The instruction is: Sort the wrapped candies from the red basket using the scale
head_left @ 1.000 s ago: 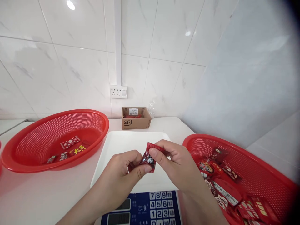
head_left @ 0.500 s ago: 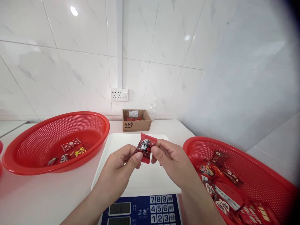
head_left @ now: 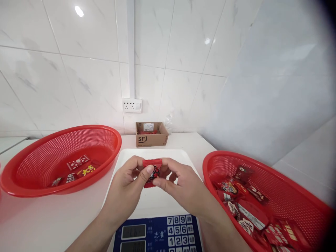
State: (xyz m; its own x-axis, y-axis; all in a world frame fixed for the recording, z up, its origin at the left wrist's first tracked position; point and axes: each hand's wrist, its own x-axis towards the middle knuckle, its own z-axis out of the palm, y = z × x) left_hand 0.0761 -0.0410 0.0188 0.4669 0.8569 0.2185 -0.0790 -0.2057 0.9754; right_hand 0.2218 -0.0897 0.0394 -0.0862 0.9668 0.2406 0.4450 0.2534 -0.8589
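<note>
A small red wrapped packet with dark printing is held above the white tray of a scale. My left hand grips its left side, the thumb lying across the front. On the right side, the fingers and thumb of my right hand pinch the same packet. Its crimped top and bottom edges show between the hands. The scale's blue panel, with number keys and two displays, lies just below.
A red basket with several packets stands at the left. Another red basket at the right holds more red packets. Behind the scale, a cardboard box with red items sits near the tiled wall and a socket.
Both hands have shifted slightly left and the packet has turned more upright. My left thumb now covers more of its printed front, and my right fingers have moved along its edge.
</note>
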